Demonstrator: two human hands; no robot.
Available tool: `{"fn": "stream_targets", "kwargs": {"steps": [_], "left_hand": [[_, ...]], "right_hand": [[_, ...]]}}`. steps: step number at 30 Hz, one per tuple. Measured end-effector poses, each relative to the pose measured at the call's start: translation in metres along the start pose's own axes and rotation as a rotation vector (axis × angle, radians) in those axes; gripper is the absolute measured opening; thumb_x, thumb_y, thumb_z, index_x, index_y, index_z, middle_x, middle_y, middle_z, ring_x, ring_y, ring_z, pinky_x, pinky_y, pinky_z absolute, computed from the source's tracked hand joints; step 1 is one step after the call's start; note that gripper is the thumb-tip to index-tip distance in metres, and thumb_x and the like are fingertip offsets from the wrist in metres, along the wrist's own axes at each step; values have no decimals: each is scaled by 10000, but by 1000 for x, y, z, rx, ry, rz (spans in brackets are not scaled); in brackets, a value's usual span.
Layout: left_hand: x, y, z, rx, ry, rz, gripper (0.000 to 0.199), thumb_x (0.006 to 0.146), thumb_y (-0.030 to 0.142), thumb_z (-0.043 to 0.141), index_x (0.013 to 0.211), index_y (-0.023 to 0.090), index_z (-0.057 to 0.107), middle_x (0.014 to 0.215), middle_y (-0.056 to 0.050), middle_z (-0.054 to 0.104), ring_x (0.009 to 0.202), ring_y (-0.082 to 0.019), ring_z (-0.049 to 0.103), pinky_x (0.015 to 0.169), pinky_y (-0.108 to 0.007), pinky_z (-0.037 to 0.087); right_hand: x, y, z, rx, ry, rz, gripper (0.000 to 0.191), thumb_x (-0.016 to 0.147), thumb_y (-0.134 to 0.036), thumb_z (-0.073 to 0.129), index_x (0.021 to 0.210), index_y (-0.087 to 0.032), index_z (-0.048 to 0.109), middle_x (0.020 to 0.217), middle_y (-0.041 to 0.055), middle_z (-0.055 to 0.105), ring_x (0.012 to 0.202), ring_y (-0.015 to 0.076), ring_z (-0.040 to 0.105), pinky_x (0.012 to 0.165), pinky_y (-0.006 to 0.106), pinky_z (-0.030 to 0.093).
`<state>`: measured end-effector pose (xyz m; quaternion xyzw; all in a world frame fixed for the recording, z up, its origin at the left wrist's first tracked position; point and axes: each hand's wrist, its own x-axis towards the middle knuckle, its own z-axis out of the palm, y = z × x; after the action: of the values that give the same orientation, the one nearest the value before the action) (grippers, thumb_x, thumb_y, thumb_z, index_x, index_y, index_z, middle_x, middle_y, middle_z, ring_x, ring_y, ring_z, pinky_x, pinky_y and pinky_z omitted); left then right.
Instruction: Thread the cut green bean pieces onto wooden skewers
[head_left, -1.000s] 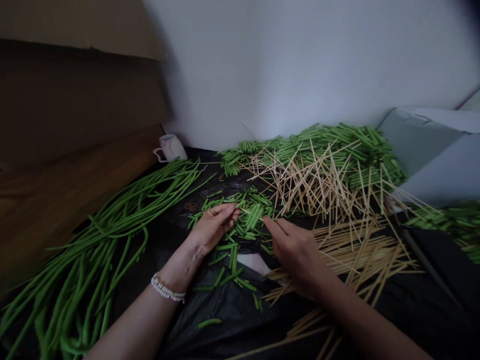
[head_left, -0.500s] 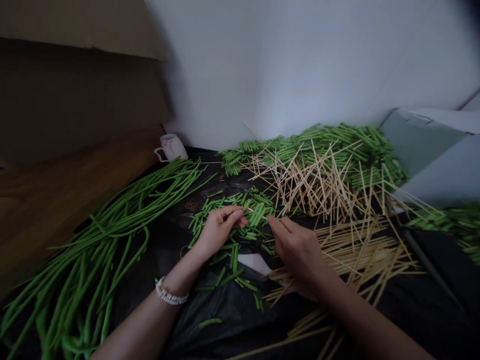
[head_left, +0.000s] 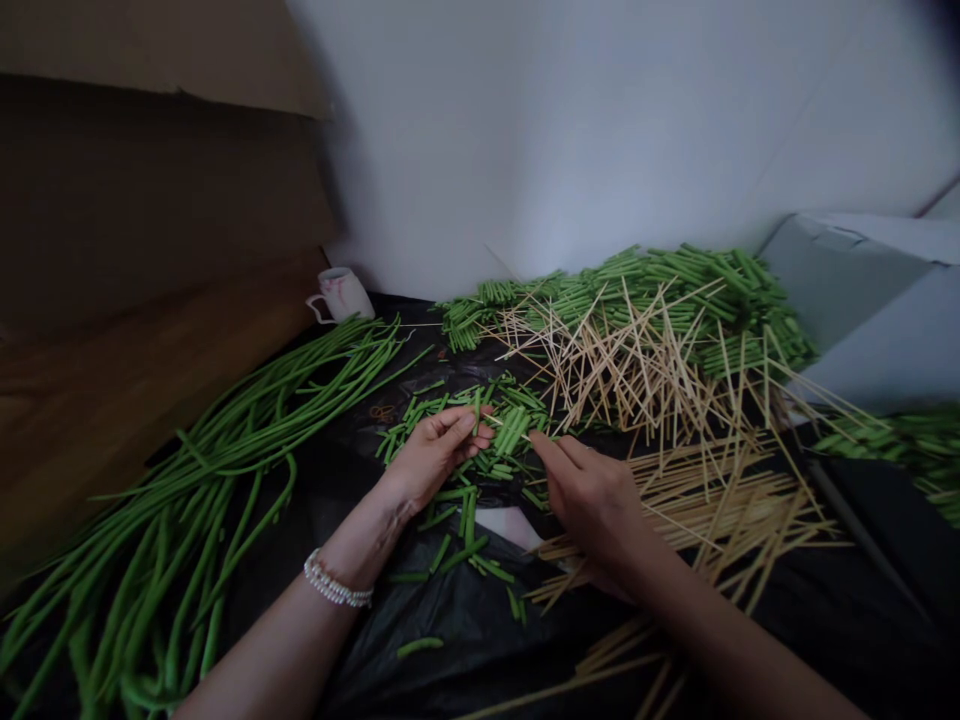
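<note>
Four or so short green pieces sit side by side on a thin skewer point(head_left: 487, 417), between the person's two hands, over the middle of the black sheet point(head_left: 360, 650). From where I stand, the right hand point(head_left: 592, 490) pinches the skewer between thumb and forefinger, just beside the row of threaded pieces point(head_left: 511, 431), its other fingers curled in. The left hand point(head_left: 442, 447) has thumb and fingertips closed on one loose green piece point(head_left: 477, 411), held upright at the skewer's other end; whether the tip is in it, I can't tell. Loose cut pieces point(head_left: 469, 513) lie below and around both hands. Long green stalks point(head_left: 247, 420) run down the sheet's left edge, with a mug point(head_left: 345, 294) near its far left corner. Along the far edge, by the wall point(head_left: 525, 130), lies a heap of filled skewers point(head_left: 675, 290), their bare sticks pointing nearer. Plain skewers point(head_left: 720, 500) are spread to the right, just beside the right hand.
</note>
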<state>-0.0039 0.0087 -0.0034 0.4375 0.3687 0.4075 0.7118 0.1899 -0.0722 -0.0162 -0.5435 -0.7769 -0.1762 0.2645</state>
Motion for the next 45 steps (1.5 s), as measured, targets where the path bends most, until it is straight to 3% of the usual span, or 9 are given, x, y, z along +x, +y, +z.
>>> {"fn": "stream_targets", "kwargs": {"steps": [13, 21, 36, 40, 45], "left_hand": [[0, -4, 0, 110, -30, 34, 319, 747, 370, 748, 1001, 177, 746, 829, -47, 698, 728, -102, 600, 704, -203, 466], [3, -6, -3, 143, 20, 46, 295, 734, 396, 751, 927, 174, 765, 754, -19, 660, 663, -83, 542, 675, -191, 439], [-1, 1, -1, 456, 90, 175, 246, 709, 410, 742, 746, 169, 773, 708, -19, 666, 646, -134, 530, 609, -233, 399], [-1, 0, 0, 358, 79, 106, 282, 687, 406, 769, 831, 164, 772, 706, -17, 679, 639, -122, 550, 630, -232, 425], [2, -3, 0, 76, 173, 69, 308, 574, 294, 863, 830, 169, 747, 782, -14, 711, 716, -113, 612, 727, -237, 468]], "right_hand": [[1, -1, -1, 2, -45, 15, 364, 859, -69, 440, 1163, -151, 621, 788, 21, 642, 598, 126, 518, 551, 263, 337], [2, -3, -2, -5, -37, 10, 373, 840, -52, 450, 1149, -149, 634, 765, 13, 628, 585, 128, 521, 545, 270, 344], [0, -6, 0, -12, -63, 6, 360, 825, -47, 455, 1120, -134, 640, 767, 20, 642, 596, 131, 551, 550, 269, 368], [0, -6, 1, 28, -59, 21, 366, 831, -46, 445, 1127, -138, 640, 769, 22, 642, 614, 130, 561, 565, 261, 372], [0, -7, 0, 45, -68, 16, 368, 844, -54, 435, 1148, -136, 627, 776, 23, 645, 624, 128, 565, 570, 252, 377]]}}
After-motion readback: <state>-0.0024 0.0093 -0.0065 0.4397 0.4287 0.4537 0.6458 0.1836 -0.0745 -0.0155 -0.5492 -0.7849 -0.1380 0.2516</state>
